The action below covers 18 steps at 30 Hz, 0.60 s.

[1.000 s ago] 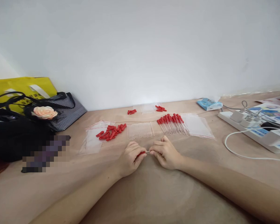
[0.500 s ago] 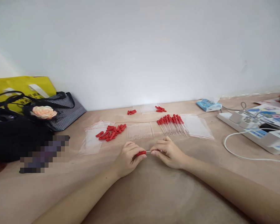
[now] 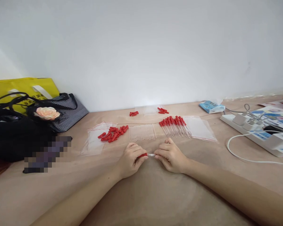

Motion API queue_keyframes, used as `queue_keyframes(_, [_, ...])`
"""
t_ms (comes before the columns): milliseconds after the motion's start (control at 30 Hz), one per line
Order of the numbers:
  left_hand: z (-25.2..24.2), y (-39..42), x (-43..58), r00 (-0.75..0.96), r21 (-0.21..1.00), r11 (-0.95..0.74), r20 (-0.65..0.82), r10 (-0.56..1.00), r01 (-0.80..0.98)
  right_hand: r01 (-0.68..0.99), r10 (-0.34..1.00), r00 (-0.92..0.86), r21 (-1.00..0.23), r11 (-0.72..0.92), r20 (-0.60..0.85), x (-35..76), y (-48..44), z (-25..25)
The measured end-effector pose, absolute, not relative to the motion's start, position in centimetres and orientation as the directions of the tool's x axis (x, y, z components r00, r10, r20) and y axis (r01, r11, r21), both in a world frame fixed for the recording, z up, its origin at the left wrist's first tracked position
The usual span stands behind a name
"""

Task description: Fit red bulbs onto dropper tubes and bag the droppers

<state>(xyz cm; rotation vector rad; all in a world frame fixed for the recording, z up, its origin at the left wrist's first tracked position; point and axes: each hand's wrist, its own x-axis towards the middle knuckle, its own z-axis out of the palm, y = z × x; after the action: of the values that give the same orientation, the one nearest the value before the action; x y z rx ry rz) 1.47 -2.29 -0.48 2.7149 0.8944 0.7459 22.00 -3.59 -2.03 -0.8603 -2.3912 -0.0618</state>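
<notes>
My left hand (image 3: 131,160) pinches a small red rubber bulb (image 3: 143,155). My right hand (image 3: 171,155) pinches a thin clear glass tube (image 3: 151,155) whose end meets the bulb between the two hands. Both hands rest on the tan table (image 3: 155,194). Just beyond them lie a pile of loose red bulbs (image 3: 113,133), a row of clear tubes (image 3: 141,132) and a row of assembled droppers with red bulbs (image 3: 173,125).
Clear zip bags lie at left (image 3: 94,141) and right (image 3: 199,128). A black bag (image 3: 11,135), a striped bag (image 3: 66,113) and a yellow bag (image 3: 21,89) stand at left. A white power strip (image 3: 257,131) with cables is at right. More bulbs and tubes (image 3: 149,110) lie by the wall.
The hands have stayed in place with bulb and tube between them. They drew apart a little, then closed in again so less of the tube shows.
</notes>
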Motion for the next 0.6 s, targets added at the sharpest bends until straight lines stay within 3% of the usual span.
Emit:
queue_keyframes(200, [-0.6,-1.8,1.2,0.533,0.427,-0.683,0.427,0.73,0.593,0.724,0.691,-0.564,-0.132,0.677,0.452,21.9,-3.3,-1.1])
queue_keyframes(333, [-1.4,-1.2,0.7,0.337,0.529,-0.521,0.408,0.849,0.67,0.862,0.861,-0.301,-0.27,0.43,0.411,23.3,-0.7,-0.6])
queue_keyframes(433, [-1.6,-1.0,0.6,0.352,0.553,-0.507,0.369,0.861,0.661,0.921,0.919,-0.046,-0.339,0.191,0.392,24.2,1.9,-0.3])
queue_keyframes(600, [-1.2,-1.2,0.6,0.414,0.539,-0.541,0.349,0.841,0.645,0.959,0.947,0.143,-0.278,-0.061,0.286,24.0,4.2,-0.1])
